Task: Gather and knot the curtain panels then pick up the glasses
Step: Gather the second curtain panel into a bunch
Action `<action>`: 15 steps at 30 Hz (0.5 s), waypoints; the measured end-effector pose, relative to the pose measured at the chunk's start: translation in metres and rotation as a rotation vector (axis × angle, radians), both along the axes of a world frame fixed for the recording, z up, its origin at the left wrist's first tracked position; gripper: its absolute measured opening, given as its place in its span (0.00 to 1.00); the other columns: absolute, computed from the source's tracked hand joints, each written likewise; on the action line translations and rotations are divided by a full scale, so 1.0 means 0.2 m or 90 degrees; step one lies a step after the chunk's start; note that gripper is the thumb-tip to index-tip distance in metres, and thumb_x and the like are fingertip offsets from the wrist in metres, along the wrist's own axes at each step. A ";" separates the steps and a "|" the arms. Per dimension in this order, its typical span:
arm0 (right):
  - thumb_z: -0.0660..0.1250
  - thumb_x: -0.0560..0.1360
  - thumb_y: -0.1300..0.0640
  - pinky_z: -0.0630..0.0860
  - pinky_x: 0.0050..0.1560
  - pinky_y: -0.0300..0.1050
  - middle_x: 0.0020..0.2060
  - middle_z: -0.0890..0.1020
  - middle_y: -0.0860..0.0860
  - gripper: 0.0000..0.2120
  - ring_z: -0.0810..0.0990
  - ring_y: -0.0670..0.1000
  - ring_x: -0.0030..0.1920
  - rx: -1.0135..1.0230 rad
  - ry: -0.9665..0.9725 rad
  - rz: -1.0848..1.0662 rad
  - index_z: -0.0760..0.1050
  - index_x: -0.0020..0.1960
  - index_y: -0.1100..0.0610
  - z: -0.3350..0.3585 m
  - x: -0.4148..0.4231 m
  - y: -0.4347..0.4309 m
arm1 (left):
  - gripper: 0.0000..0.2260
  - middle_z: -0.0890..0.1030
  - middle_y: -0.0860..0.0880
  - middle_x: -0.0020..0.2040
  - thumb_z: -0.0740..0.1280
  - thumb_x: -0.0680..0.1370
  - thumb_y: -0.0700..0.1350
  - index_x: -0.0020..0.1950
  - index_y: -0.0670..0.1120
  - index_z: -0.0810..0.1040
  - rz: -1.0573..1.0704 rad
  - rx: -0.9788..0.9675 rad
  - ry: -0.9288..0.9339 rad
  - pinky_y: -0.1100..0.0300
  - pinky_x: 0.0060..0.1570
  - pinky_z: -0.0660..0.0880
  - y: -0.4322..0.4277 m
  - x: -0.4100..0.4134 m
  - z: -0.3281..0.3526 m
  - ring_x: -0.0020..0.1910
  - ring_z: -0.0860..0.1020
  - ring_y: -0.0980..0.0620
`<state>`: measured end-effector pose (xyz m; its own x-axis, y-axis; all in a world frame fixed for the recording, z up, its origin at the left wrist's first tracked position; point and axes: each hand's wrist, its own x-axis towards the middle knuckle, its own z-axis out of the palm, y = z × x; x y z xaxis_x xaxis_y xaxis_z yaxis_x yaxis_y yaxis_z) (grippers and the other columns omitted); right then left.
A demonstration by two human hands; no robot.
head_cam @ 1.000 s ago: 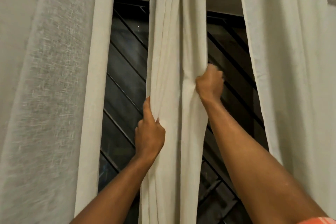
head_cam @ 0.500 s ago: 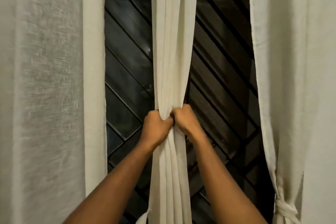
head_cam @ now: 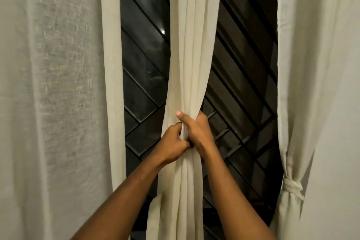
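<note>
Both hands meet on the middle cream fabric curtain panel (head_cam: pixel 194 45) in the head view, the only feed I have. The left hand (head_cam: pixel 172 145) grips the bunched folds from the left, and the right hand (head_cam: pixel 196 132) wraps them from the right just above, thumb laid up the cloth, the two hands touching. That panel hangs in front of the dark diagonal-barred window grille (head_cam: pixel 144 64), pinched narrow at the hands and looser below, where a loose flap (head_cam: pixel 153 212) sticks out on the left. I judge the step in hand to be cinching this bundle before knotting it. To do it well I would hold one hand firm as an anchor, draw that flap into the fist, then loop the lower tail round and through, somewhere near the level of the knot (head_cam: pixel 291 186) on the pale right-hand curtain panel (head_cam: pixel 321 64), pulling snug rather than hard because I cannot see the rod. The wide pale left-hand curtain panel (head_cam: pixel 58 84) hangs unknotted, close to the lens and blurred. Hidden from me are most fingertips behind the folds, the curtain tops and hems cut off by the frame, and the glasses, which show nowhere.
</note>
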<state>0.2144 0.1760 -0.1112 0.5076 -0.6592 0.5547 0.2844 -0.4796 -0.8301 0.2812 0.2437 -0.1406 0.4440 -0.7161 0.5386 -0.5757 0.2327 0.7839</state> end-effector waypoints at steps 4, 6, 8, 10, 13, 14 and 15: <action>0.69 0.72 0.60 0.78 0.47 0.41 0.54 0.79 0.52 0.21 0.78 0.52 0.53 0.001 0.048 -0.081 0.71 0.64 0.58 -0.13 -0.04 0.00 | 0.17 0.78 0.51 0.48 0.67 0.69 0.32 0.53 0.50 0.75 -0.048 0.091 0.007 0.59 0.48 0.76 0.06 -0.05 -0.15 0.49 0.78 0.54; 0.67 0.72 0.63 0.80 0.45 0.45 0.51 0.80 0.54 0.17 0.80 0.54 0.52 -0.007 0.077 -0.146 0.75 0.60 0.60 -0.22 -0.05 -0.01 | 0.21 0.81 0.50 0.50 0.63 0.67 0.28 0.52 0.50 0.78 -0.059 0.053 0.053 0.59 0.52 0.76 0.07 -0.05 -0.25 0.52 0.79 0.53; 0.65 0.71 0.64 0.80 0.47 0.48 0.48 0.83 0.55 0.14 0.81 0.56 0.50 -0.011 0.109 -0.210 0.78 0.55 0.61 -0.34 -0.07 -0.04 | 0.25 0.81 0.50 0.52 0.59 0.67 0.25 0.52 0.50 0.81 0.000 -0.017 0.107 0.63 0.55 0.75 0.08 -0.05 -0.37 0.55 0.79 0.54; 0.66 0.71 0.62 0.80 0.50 0.51 0.48 0.84 0.55 0.12 0.81 0.58 0.51 0.006 0.138 -0.256 0.80 0.53 0.61 -0.47 -0.09 -0.06 | 0.24 0.80 0.51 0.53 0.59 0.69 0.25 0.52 0.49 0.81 0.130 -0.060 0.135 0.71 0.52 0.73 0.10 -0.04 -0.49 0.54 0.78 0.55; 0.68 0.73 0.62 0.79 0.49 0.44 0.50 0.84 0.57 0.11 0.82 0.58 0.51 0.026 0.157 -0.311 0.80 0.54 0.64 -0.63 -0.13 -0.06 | 0.20 0.75 0.49 0.56 0.63 0.72 0.30 0.58 0.49 0.77 0.242 -0.027 0.113 0.74 0.51 0.70 0.10 -0.02 -0.71 0.56 0.76 0.52; 0.69 0.73 0.62 0.78 0.47 0.42 0.49 0.84 0.57 0.11 0.82 0.57 0.50 0.025 0.155 -0.320 0.80 0.54 0.64 -0.66 -0.14 -0.05 | 0.20 0.73 0.48 0.59 0.66 0.73 0.34 0.63 0.48 0.75 0.254 0.013 0.102 0.70 0.54 0.70 0.09 -0.02 -0.78 0.57 0.75 0.52; 0.70 0.73 0.62 0.77 0.46 0.40 0.49 0.84 0.57 0.10 0.82 0.56 0.49 0.019 0.150 -0.327 0.80 0.53 0.63 -0.69 -0.14 -0.03 | 0.22 0.71 0.47 0.62 0.68 0.73 0.38 0.67 0.47 0.71 0.260 0.055 0.097 0.65 0.55 0.69 0.08 -0.02 -0.84 0.58 0.73 0.53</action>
